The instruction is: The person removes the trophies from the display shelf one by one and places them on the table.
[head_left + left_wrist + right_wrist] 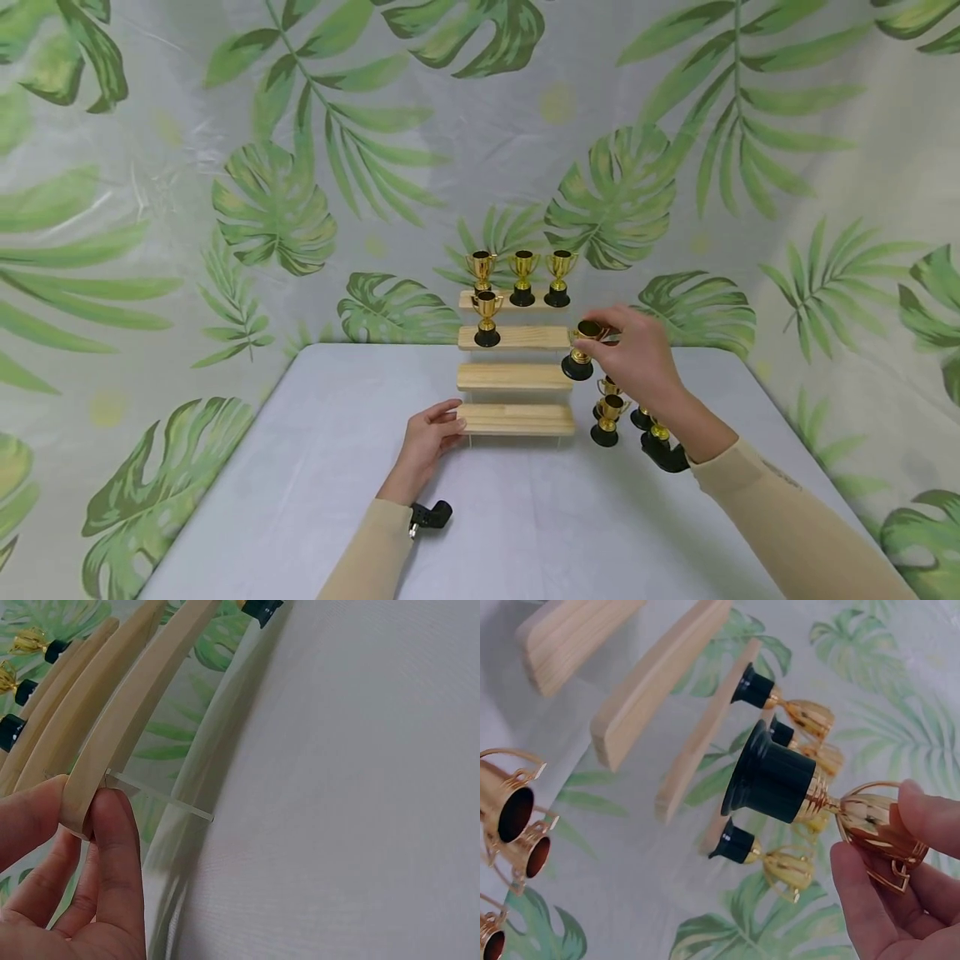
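My right hand [637, 346] pinches a small gold trophy cup [776, 780] by its bowl, between thumb and fingers. The black base of that trophy hangs just right of the wooden tiered display stand, level with its middle boards. At the stand's lower left, my left hand [431, 437] grips the end of the lowest board [127, 724] between thumb and fingers. Three trophies [522, 279] stand along the top board. One more trophy [487, 321] is upright at the left of the second board [532, 337]. The two lower boards bear no trophies.
Several gold trophies [609, 417] stand on the white-covered table [495, 533] right of the stand, some partly hidden by the right forearm. Thin clear legs [169, 799] hold up the boards. A leaf-print curtain [480, 125] hangs behind the table.
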